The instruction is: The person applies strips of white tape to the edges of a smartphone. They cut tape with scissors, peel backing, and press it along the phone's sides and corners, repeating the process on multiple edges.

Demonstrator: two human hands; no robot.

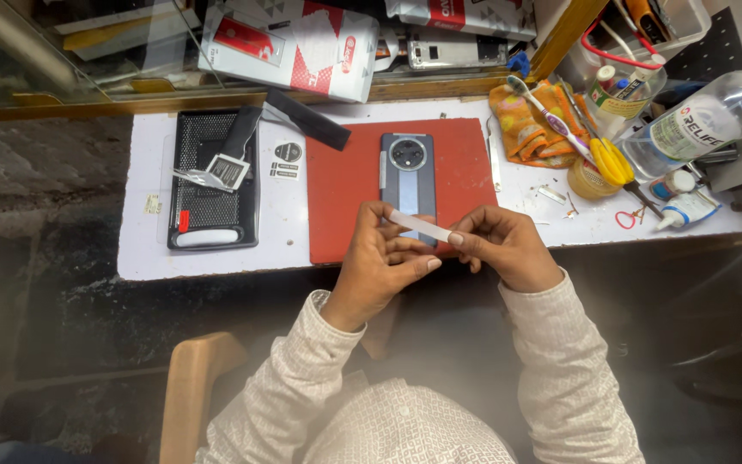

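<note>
Both hands meet over the near edge of the red mat (337, 206), pinching a thin white strip (420, 226) between them. The left hand (380, 266) is curled, its thumb and forefinger closed on the strip's left end; the right hand (504, 247) is curled too, gripping the right end between thumb and fingertip. The strip's long axis runs left to right with a slight tilt, the left end a little farther from the person and the right end nearer.

Just beyond the strip, away from the person, lies a phone (408, 172) back-up on the mat, its round camera ring at the far end. Its long axis runs away from the person, so it crosses the strip's axis at nearly a right angle. The strip hangs over the phone's near end, which the fingers partly hide; whether strip and phone touch I cannot tell. Both hands sit about equally close to the phone, the left fingertips over its near left corner.

Farther out, on the white surface (143, 258), a black tray (184, 206) with small packets lies to the left. To the right are an orange cloth (521, 129), a toothbrush (551, 116), yellow scissors (616, 163) and a clear bottle (702, 120).
</note>
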